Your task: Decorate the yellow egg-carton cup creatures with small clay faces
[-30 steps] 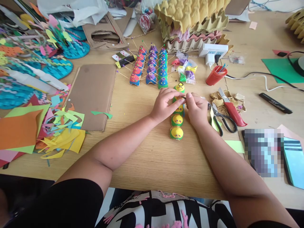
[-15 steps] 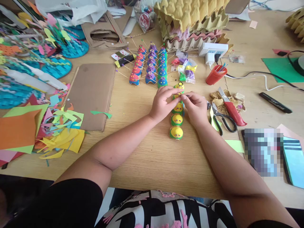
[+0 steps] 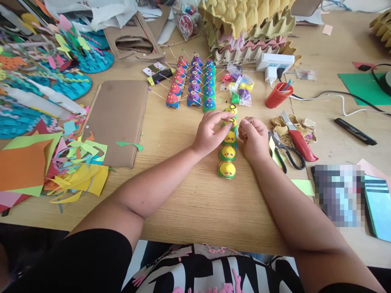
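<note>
A row of yellow domes with green lower edges, like an egg-carton caterpillar [image 3: 227,170], lies in front of me. The nearer domes have small smiling faces, and the two farthest carry dark rings on top. My left hand [image 3: 210,132] arches over the second dome from the far end, thumb and forefinger apart; whether the thumb presses on it I cannot tell. Just right of that dome my right hand [image 3: 254,136] is closed, its thumb against curled fingers. Anything between them is too small or hidden to name.
Red, purple and blue bump rows [image 3: 194,97] with sticks stand farther back. Clay packets [image 3: 241,90], a red cup [image 3: 278,95], scissors [image 3: 287,152] and a red-handled cutter [image 3: 301,142] lie rightward. Cardboard [image 3: 117,122] and paper scraps [image 3: 82,175] lie left; egg trays [image 3: 244,24] stack behind.
My right hand has drawn slightly right, away from my left hand, and its fingers have curled in. The small dark bit between both hands no longer shows there. The left hand stays put.
</note>
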Available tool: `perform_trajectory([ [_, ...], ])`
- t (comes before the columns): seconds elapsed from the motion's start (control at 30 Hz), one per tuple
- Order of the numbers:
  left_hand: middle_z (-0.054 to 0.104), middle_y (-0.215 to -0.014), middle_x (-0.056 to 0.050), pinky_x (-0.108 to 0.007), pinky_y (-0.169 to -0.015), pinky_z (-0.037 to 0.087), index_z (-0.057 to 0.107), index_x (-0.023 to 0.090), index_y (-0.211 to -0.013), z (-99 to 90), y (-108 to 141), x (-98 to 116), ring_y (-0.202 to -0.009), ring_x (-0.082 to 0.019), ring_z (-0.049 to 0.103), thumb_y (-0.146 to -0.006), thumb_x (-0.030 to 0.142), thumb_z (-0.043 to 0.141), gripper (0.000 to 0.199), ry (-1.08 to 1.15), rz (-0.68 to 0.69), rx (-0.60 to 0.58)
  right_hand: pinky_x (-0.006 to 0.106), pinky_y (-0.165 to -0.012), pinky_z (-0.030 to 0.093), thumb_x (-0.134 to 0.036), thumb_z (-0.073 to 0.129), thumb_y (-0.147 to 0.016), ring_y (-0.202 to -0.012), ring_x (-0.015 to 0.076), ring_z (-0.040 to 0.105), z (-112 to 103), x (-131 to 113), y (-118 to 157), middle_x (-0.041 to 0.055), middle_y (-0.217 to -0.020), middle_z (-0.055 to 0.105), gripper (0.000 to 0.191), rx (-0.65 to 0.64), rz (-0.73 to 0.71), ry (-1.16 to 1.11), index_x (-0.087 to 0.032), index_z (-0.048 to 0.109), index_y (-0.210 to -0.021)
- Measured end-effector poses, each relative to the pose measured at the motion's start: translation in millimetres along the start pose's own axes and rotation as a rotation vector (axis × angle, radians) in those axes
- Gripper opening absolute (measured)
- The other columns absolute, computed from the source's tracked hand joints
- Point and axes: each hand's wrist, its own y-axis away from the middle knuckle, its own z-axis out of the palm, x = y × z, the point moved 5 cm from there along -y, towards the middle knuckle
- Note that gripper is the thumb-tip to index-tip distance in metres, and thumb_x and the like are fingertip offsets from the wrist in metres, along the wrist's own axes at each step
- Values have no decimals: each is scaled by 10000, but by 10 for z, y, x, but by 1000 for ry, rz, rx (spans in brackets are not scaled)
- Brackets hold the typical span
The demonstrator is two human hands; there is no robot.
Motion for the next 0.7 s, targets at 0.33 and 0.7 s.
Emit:
perform_trajectory([
  [0.33, 795, -1154, -62, -376, -1035, 542, 746, 232, -1194, -6, -1, 7, -1100, -193, 729, -1040, 401, 636, 254, 16, 27, 0, 246, -469, 225, -617, 864, -763, -493, 69, 294, 16, 15, 9, -79, -594, 444, 465, 26, 86, -36, -243, 588, -766],
  [0.7, 793, -1140, -66, -377, -1022, 551, 759, 235, -1156, -5, -10, -12, -1113, -199, 720, -1058, 511, 580, 343, 27, -13, 16, 253, -522, 321, -720, 815, -796, -553, 86, 379, -4, -7, 2, -67, -612, 450, 512, 47, -31, 65, -234, 656, -790],
])
